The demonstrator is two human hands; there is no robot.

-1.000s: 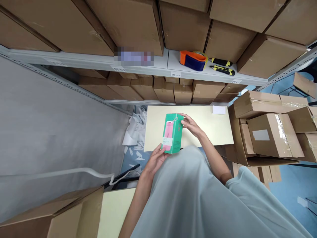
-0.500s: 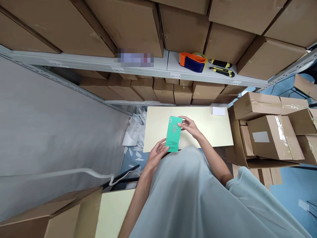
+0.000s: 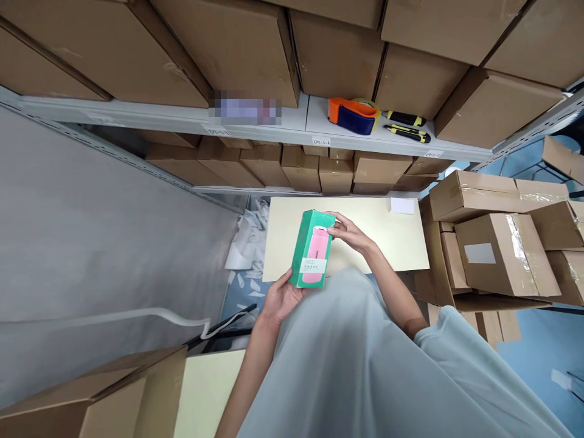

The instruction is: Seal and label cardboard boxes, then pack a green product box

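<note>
1. Box of green cardboard [image 3: 301,246], rectangular, pink bottle picture [image 3: 317,248] on one face; tilted, held up near pale-yellow rectangular tabletop [image 3: 387,246].
2. Left hand [image 3: 281,298]: fingers clamped on box's lower end.
3. Right hand [image 3: 350,233]: fingers clamped on box's upper end.
4. Orange-and-blue plastic tape dispenser [image 3: 356,120], beside black-and-yellow cutters [image 3: 407,118], on grey metal shelf [image 3: 274,136].

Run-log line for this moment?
left hand: holds green box, lower end | right hand: holds upper end | box: pink bottle print showing | tape dispenser: on shelf
</note>
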